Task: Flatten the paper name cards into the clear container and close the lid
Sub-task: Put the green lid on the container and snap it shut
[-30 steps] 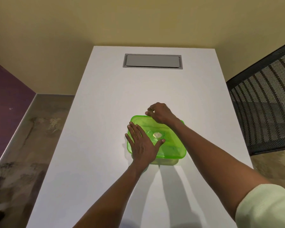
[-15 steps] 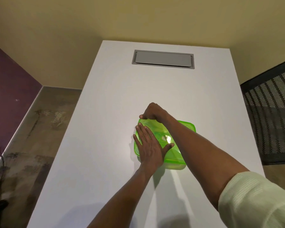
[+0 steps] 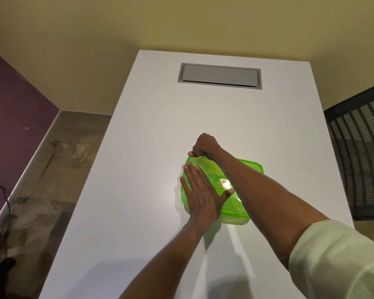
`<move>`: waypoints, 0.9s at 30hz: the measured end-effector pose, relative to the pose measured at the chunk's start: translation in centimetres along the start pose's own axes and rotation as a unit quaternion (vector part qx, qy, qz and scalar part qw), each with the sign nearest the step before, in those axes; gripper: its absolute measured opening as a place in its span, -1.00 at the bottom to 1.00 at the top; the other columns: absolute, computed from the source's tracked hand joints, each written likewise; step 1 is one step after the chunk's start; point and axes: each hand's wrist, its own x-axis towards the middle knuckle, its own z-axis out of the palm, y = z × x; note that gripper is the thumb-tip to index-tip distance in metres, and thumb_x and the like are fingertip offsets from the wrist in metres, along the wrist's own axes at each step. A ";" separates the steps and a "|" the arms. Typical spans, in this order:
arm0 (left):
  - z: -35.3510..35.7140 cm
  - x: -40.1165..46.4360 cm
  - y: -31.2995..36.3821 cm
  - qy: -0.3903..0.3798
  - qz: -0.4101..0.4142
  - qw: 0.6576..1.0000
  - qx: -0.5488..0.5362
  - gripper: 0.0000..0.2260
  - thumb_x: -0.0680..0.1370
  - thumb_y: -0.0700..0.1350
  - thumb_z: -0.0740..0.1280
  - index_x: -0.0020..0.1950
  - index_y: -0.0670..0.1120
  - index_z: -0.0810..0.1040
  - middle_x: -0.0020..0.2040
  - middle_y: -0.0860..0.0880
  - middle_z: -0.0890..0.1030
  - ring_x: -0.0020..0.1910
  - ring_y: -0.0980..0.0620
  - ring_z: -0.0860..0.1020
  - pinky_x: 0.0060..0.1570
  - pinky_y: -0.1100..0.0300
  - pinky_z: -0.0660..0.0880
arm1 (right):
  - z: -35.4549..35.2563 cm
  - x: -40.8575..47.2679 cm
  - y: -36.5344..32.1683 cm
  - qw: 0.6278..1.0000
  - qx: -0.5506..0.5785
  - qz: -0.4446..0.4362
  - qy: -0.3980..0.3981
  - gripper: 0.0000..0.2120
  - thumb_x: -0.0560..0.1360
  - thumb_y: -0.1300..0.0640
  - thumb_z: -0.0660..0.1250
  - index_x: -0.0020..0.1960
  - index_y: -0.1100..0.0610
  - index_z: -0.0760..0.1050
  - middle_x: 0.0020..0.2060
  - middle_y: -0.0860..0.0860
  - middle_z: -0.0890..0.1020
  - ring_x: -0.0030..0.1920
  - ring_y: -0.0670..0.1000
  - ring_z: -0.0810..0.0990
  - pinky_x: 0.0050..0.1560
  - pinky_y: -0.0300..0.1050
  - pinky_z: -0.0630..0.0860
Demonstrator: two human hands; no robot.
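A clear container with a bright green lid (image 3: 235,209) sits on the white table (image 3: 151,147). My left hand (image 3: 203,195) lies flat on the lid's left half, fingers spread, palm down. My right hand (image 3: 204,147) is curled at the lid's far left corner, fingertips pinching its rim; its forearm crosses over the lid. The lid has a round pale centre (image 3: 224,182). The paper name cards are hidden from view.
A grey recessed hatch (image 3: 219,76) is set in the far part of the table. A black mesh chair (image 3: 363,160) stands at the right. The table's left edge drops to a mottled floor (image 3: 41,186) beside a purple wall.
My right hand slid from the lid's far middle edge to its far left corner. My left hand stayed flat on the lid. The camera view shifted left.
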 end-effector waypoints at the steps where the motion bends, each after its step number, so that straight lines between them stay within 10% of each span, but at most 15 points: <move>1: 0.1 0.0 0.0 0.002 0.000 1.000 -0.001 0.06 0.40 0.47 -0.40 0.48 -0.38 0.11 0.50 -0.40 0.05 0.51 -0.34 0.00 0.43 -0.27 0.03 | -0.2 0.0 -0.2 1.000 -0.008 0.003 -0.001 -0.75 0.51 0.03 0.37 -0.20 0.20 0.51 -0.09 0.08 0.57 -0.01 0.07 0.56 -0.14 -0.19 0.37; 9: 0.4 0.2 0.0 0.001 0.002 1.000 -0.010 0.04 0.41 0.47 -0.33 0.49 -0.38 0.08 0.50 -0.41 0.01 0.51 -0.34 -0.04 0.42 -0.25 -0.07 | 0.7 -0.5 -0.2 0.997 0.063 0.037 0.029 -0.60 0.44 0.05 0.42 -0.40 0.15 0.29 -0.41 0.00 0.39 -0.19 0.09 0.46 -0.26 -0.16 0.37; 16: 0.5 0.0 -0.2 -0.034 0.001 0.999 -0.020 0.00 0.35 0.39 -0.20 0.49 -0.39 0.02 0.50 -0.40 0.00 0.51 -0.33 -0.05 0.43 -0.24 -0.14 | 4.0 -2.4 0.9 0.982 0.146 -0.018 0.115 -0.78 0.41 0.11 0.46 -0.08 0.26 0.63 -0.11 0.12 0.68 0.00 0.16 0.60 0.02 0.02 0.54; 22: -1.8 -0.5 -0.8 -0.067 0.004 0.996 -0.053 -0.31 0.47 0.11 -0.05 0.37 -0.38 0.36 0.38 -0.41 0.34 0.38 -0.36 0.33 0.28 -0.29 0.32 | 4.7 -7.2 1.6 0.942 0.203 -0.084 0.254 -0.79 0.52 0.16 0.30 0.06 0.23 0.62 0.04 0.13 0.64 0.16 0.13 0.51 0.14 -0.03 0.41; 27: -2.4 -0.9 -4.4 -0.005 -0.046 0.986 -0.162 -0.55 0.61 -0.16 0.17 0.46 -0.32 0.23 0.45 -0.36 0.24 0.44 -0.33 0.22 0.41 -0.10 0.16 | 5.8 -10.0 2.2 0.927 0.182 -0.105 0.310 -0.87 0.45 0.18 0.34 -0.15 0.22 0.64 -0.21 0.13 0.65 -0.11 0.17 0.56 -0.06 0.04 0.46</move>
